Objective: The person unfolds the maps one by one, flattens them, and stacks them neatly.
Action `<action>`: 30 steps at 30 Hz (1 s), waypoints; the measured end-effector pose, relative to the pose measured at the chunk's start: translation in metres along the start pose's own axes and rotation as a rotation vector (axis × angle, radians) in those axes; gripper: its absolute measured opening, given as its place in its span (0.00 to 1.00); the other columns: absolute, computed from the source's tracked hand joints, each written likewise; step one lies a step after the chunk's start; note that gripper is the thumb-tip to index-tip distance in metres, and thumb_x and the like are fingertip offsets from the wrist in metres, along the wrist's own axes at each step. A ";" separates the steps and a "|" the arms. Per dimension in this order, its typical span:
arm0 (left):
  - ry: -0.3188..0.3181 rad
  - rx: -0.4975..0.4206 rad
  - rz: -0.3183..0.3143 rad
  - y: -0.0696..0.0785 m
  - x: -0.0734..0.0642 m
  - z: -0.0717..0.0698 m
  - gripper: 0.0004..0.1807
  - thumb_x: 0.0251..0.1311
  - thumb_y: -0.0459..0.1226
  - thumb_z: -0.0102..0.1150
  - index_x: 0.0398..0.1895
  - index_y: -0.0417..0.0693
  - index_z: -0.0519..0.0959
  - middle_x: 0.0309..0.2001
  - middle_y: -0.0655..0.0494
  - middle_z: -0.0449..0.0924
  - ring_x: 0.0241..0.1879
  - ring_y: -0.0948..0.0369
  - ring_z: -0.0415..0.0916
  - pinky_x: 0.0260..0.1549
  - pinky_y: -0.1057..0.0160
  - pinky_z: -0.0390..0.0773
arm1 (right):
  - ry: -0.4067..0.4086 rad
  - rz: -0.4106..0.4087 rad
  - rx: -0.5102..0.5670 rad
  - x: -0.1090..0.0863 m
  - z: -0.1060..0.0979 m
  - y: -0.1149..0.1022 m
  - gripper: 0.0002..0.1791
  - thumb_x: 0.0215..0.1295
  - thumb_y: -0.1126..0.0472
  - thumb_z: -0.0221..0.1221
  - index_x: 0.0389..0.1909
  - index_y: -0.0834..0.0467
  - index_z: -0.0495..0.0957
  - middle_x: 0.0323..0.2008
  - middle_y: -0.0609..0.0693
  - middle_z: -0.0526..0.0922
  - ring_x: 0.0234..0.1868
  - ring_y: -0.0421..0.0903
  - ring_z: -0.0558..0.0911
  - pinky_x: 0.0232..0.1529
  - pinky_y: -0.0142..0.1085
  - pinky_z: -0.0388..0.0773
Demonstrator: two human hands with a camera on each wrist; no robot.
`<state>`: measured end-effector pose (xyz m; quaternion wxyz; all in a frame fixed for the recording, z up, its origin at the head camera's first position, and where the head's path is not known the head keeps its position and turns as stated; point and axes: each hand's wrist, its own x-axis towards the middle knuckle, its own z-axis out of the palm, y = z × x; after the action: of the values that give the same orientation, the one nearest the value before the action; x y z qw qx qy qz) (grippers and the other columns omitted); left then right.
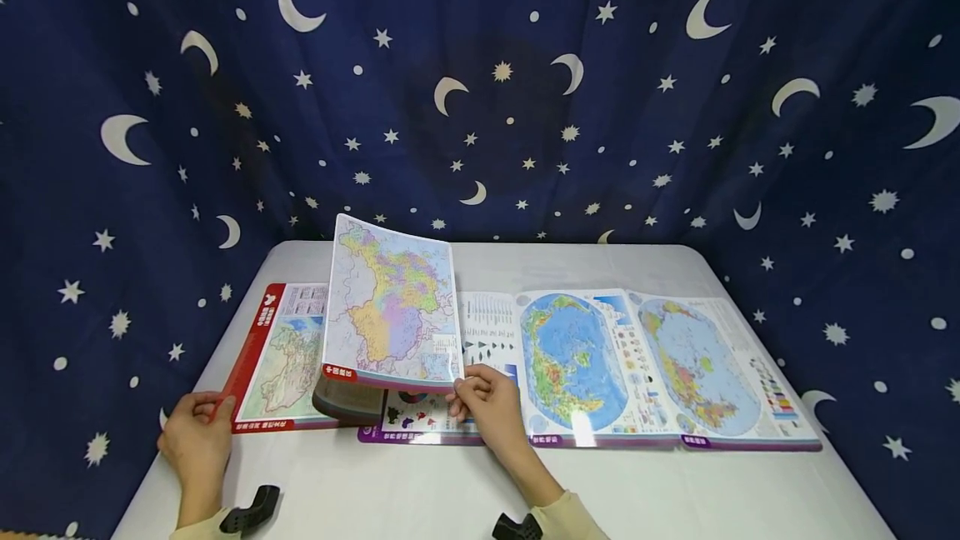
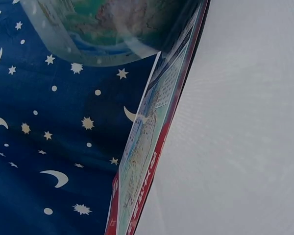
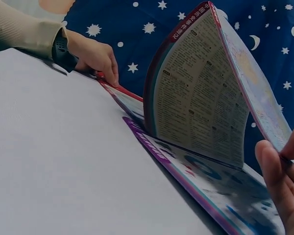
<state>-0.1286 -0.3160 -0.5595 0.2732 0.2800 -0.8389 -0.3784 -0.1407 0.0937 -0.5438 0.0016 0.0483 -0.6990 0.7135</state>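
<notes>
A folding China map with a red border lies at the left. Its left panel [image 1: 288, 365] is flat, while a panel with a colourful province map [image 1: 397, 307] is raised and tilted. My left hand [image 1: 197, 444] pinches the red left edge near its lower corner. My right hand [image 1: 495, 411] pinches the lower right corner of the raised panel between thumb and fingers. In the right wrist view, a back page of dense text [image 3: 201, 98] stands curved under that panel. The left wrist view shows the red-edged panel [image 2: 147, 137] edge-on, but not my left hand.
A purple-edged fold-out world map [image 1: 577, 373] lies spread on the white table [image 1: 660, 490], partly under the raised panel. A dark blue curtain [image 1: 510, 115] with moons and stars hangs behind and at both sides. Dark devices [image 1: 255, 509] sit at both wrists.
</notes>
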 end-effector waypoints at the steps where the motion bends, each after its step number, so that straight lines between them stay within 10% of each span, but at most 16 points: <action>1: 0.002 -0.001 0.004 0.000 0.000 0.000 0.11 0.62 0.30 0.70 0.44 0.33 0.83 0.34 0.34 0.81 0.23 0.82 0.53 0.50 0.43 0.58 | 0.005 -0.007 -0.005 -0.001 -0.003 -0.001 0.12 0.73 0.68 0.63 0.53 0.69 0.80 0.32 0.67 0.88 0.21 0.42 0.85 0.28 0.36 0.85; 30: -0.026 -0.001 0.005 0.001 0.000 -0.001 0.11 0.62 0.31 0.69 0.44 0.34 0.83 0.28 0.41 0.78 0.26 0.74 0.58 0.52 0.41 0.57 | 0.276 -0.083 -0.092 -0.018 -0.072 -0.001 0.07 0.74 0.69 0.62 0.49 0.67 0.81 0.28 0.63 0.88 0.19 0.48 0.85 0.24 0.38 0.84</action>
<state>-0.1281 -0.3166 -0.5582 0.2632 0.2730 -0.8429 -0.3818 -0.1275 0.1669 -0.5454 0.1292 -0.0214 -0.7215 0.6799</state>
